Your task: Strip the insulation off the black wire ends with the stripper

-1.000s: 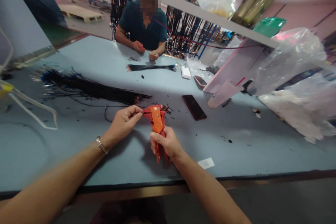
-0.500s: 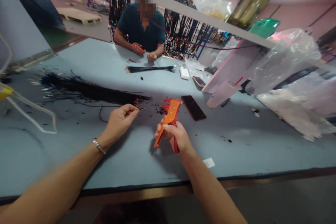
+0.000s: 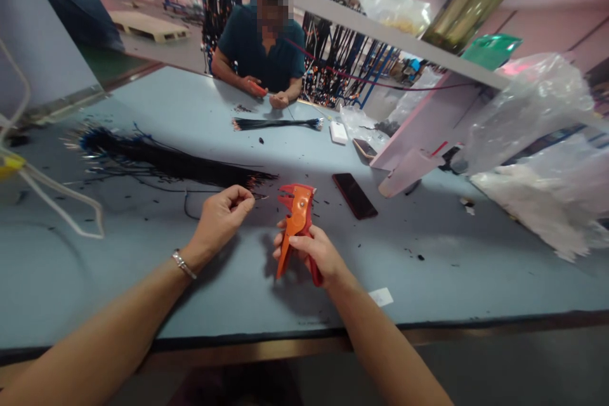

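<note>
Evidently, from my distant seat, I judged a stripping step underway: near the frame's center, above the surface [image 3: 214, 295], the left hand [image 3: 221, 216] pinched a thin wire [image 3: 261, 197], while the right hand [image 3: 320, 250] gripped an orange-red stripper [image 3: 301, 209] with parted jaws. The next move seemed to call for careful alignment of both. One second earlier they had met; now a gap separated them.

Wiring workshop: hanging cables [image 3: 320, 63], wooden pallet [image 3: 148, 26], wire bundle [image 3: 190, 163] on workbench [image 3: 219, 304].
</note>
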Tool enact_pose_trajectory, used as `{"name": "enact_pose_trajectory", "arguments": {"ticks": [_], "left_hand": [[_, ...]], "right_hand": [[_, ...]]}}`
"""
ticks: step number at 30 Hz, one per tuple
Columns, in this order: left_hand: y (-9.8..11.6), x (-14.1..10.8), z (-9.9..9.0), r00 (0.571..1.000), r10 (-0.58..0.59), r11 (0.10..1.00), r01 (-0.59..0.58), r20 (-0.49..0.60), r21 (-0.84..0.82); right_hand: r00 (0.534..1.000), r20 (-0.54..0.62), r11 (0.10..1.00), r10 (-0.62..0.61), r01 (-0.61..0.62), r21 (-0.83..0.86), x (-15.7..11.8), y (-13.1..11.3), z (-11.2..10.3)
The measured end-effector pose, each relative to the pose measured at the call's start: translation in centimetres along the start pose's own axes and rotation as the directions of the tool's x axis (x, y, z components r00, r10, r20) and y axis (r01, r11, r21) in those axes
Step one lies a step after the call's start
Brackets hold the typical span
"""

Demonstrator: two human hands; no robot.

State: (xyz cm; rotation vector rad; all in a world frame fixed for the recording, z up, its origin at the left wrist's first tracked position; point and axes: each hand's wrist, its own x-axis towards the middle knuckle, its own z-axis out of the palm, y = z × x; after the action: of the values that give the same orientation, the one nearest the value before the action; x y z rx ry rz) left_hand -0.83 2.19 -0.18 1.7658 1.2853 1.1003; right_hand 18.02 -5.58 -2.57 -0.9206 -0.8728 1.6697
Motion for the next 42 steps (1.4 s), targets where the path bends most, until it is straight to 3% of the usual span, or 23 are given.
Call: {"name": "enact_pose_trajectory", "arguments": {"ticks": [6, 12, 18, 21, 24, 31, 37, 42], "left_hand": [[1.0, -0.7, 0.1, 0.998, 0.054, 0.997, -0.053, -0.017, 0.058], [1.4, -1.6, 0.8, 0.988, 0.154, 0.976, -0.151, -0.010, 0.159], [1.5, -1.8, 0.9, 0.992, 0.126, 0.985, -0.122, -0.024, 0.126], [1.5, -1.8, 0.9, 0.995, 0.097, 0.995, -0.097, -0.013, 0.032], [1.4, -1.8, 1.0, 0.997, 0.068, 0.992, -0.062, 0.048, -0.113], [0.5, -1.8, 1.9, 0.987, -0.027, 0.916, 0.087, 0.157, -0.391], [0.2, -1.8, 2.2, 0.979, -0.152, 0.839, 0.199, 0.134, -0.506], [-0.3, -1.7, 2.4, 0.966, -0.211, 0.804, 0.259, 0.150, -0.536]], "right_hand": [[0.995, -0.014, 0.985, -0.097, 0.094, -0.144, 0.1, -0.2, 0.1], [0.970, -0.045, 0.900, -0.238, 0.203, -0.385, -0.1, -0.6, 0.9], [0.917, -0.026, 0.608, -0.398, 0.242, -0.756, -0.7, -0.9, 1.9], [0.883, 0.018, 0.481, -0.470, 0.273, -0.833, -0.7, -0.8, 2.3], [0.827, 0.081, 0.298, -0.557, 0.289, -0.910, -0.5, -0.4, 2.2], [0.737, 0.225, -0.095, -0.637, 0.215, -0.972, -0.4, 0.6, 1.5], [0.650, 0.361, -0.275, -0.669, 0.236, -0.932, -0.5, 0.8, 1.0], [0.647, 0.397, -0.341, -0.651, 0.218, -0.914, -0.3, 0.6, 0.5]]}}
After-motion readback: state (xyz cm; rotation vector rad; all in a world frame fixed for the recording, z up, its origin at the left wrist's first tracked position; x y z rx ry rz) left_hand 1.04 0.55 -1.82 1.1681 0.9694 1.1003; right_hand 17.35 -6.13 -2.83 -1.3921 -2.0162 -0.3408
